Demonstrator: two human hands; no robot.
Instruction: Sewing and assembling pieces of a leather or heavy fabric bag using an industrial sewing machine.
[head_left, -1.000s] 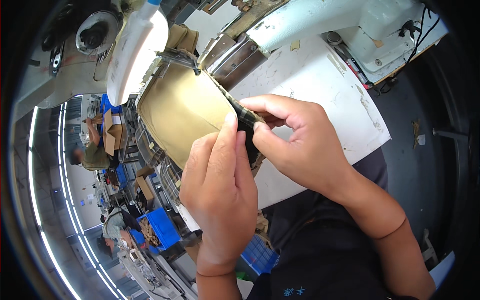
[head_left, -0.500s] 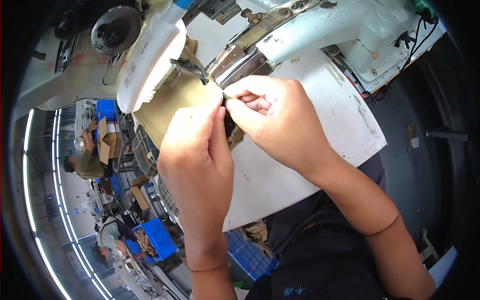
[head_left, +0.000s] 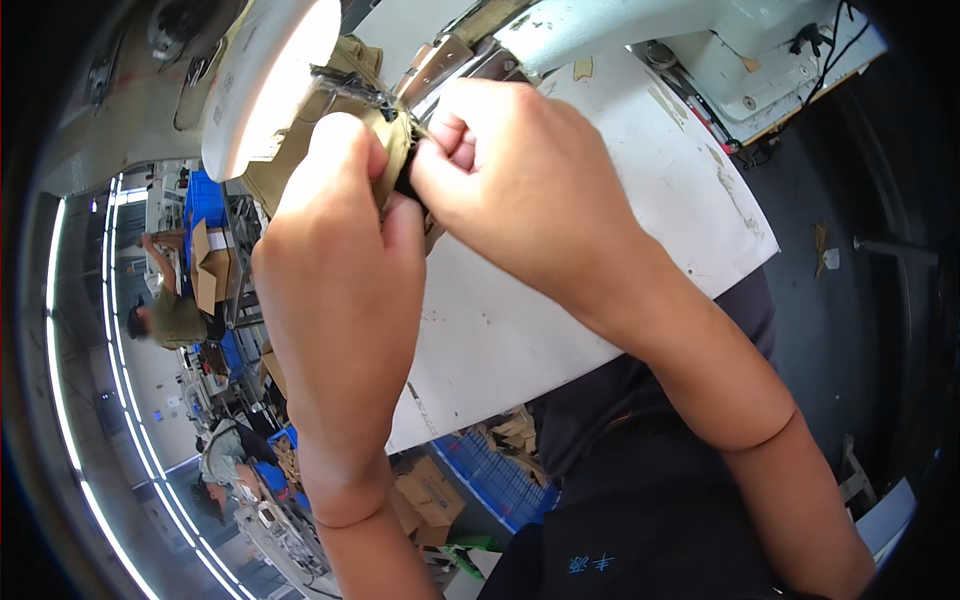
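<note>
A khaki piece of fabric [head_left: 395,150] lies bunched under the needle area of a sewing machine [head_left: 565,35]. My left hand [head_left: 345,235] is closed on the fabric, thumb and fingers pinching its folded edge. Close beside it, my right hand [head_left: 520,180] is closed too, fingertips pressed together at the same edge. Something dark shows between the two hands, mostly covered by them. The presser foot [head_left: 385,100] sits just beyond my fingertips, next to a bright lamp [head_left: 290,90].
The white worktable [head_left: 690,190] stretches to the right and toward my lap. Below its front edge stands a blue basket [head_left: 490,475] with brown scraps, beside a cardboard box [head_left: 425,500]. Two other people, one in an olive shirt [head_left: 180,320], are at the far left.
Both hands have moved up and left, nearer the presser foot. The fabric edge is now folded up between them, and my left thumb and fingers have spread around it.
</note>
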